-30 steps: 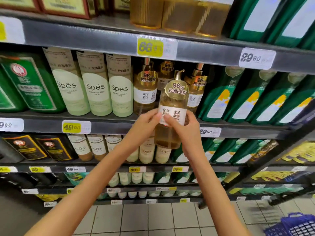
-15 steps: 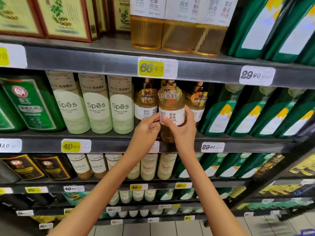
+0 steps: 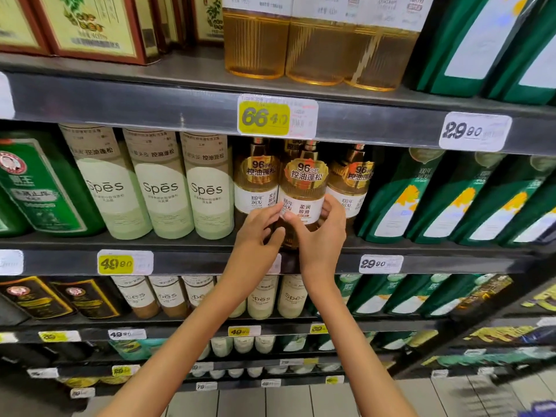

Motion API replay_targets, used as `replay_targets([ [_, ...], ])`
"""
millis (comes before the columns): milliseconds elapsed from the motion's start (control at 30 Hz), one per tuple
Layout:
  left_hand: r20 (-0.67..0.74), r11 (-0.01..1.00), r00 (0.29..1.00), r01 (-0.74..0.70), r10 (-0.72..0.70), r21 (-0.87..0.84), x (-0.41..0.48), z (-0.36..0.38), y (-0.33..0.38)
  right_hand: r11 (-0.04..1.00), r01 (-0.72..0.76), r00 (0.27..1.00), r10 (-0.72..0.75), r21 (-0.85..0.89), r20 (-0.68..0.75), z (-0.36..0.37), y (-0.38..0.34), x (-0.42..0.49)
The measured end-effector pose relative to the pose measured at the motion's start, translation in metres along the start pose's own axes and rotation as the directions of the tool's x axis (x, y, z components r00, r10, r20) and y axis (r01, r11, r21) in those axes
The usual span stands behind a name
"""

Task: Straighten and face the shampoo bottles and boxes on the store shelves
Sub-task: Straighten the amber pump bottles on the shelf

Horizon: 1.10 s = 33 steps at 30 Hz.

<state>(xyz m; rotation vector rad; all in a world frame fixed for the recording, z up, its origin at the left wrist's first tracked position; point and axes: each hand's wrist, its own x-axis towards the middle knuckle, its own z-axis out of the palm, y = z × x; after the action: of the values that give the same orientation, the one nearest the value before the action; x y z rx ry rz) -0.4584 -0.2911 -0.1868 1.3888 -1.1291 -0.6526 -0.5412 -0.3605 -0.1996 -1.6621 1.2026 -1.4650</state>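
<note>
A clear amber plastic shampoo bottle with a gold pump top (image 3: pixel 304 188) stands upright at the front of the dark grey metal shelf (image 3: pixel 195 261). Its long axis is vertical and the pump points up toward the shelf above. Its body is round and ribbed, glossy where the light catches it, with a gold scalloped sticker on the shoulder and a white paper label band below. The label faces outward to the aisle. The left hand (image 3: pixel 260 233) comes in from the lower left, its curled fingers against the label's left edge and the thumb lower on the bottle's side. The right hand (image 3: pixel 323 236) is wrapped round the lower right of the bottle, thumb across the front under the label and fingers bent round the far side, so both hands are closed on it from below. The hands hide the base, so I cannot tell whether it rests on the shelf. It sits between two matching amber bottles (image 3: pixel 255 182), just in front of them. Smooth matte pale green cylindrical bottles (image 3: pixel 159 188) stand to the left, and leaning glossy green pouches (image 3: pixel 400 200) to the right.
</note>
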Motion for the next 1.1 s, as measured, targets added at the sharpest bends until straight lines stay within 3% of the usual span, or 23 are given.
replay_targets([
  [600, 0.011, 0.986, 0.989, 0.145, -0.147, 0.085, 0.009, 0.002, -0.016, 0.995, 0.016, 0.998, -0.022, -0.095, -0.063, 0.014, 0.015, -0.015],
  [1100, -0.025, 0.980, 0.980, 0.196, -0.195, 0.020, -0.007, -0.006, -0.025, 0.995, -0.034, 0.990, 0.021, -0.092, -0.140, 0.019, 0.019, -0.016],
])
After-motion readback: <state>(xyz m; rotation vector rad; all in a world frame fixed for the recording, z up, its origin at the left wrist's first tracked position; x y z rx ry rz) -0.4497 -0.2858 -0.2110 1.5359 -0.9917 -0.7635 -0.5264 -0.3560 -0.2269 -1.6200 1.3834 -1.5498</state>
